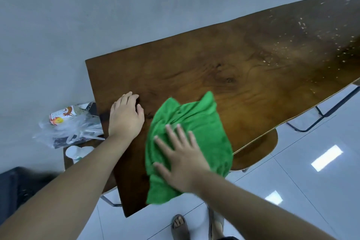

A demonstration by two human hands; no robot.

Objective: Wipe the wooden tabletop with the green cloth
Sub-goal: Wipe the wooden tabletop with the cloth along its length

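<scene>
Table: wooden table (194,68), dark brown grain, set against a grey wall (97,6); near corner toward the viewer.
Green cloth: green cloth (196,122) lies crumpled on the table's near end, close to the front edge, its lower part reaching the table's edge.
Right hand: right hand (182,160) laid flat on the cloth, palm down, fingers spread and straight; it presses on the fabric and does not clutch it.
Left hand: left hand (125,116) rests on the bare wood just beside the cloth, at the table's left edge, fingers loosely curled, holding nothing.
Surface condition: pale crumbs (303,45) scattered over the far right part of the table, well apart from the cloth.
Beside table, left: clear plastic bag (72,128) with a printed package (62,116) on a low surface; white cups (77,152) near it.
Under table: wooden chair seat (257,150) below the front edge.
Floor: glossy pale tiles (311,181); sandalled foot (179,224) at the bottom.
</scene>
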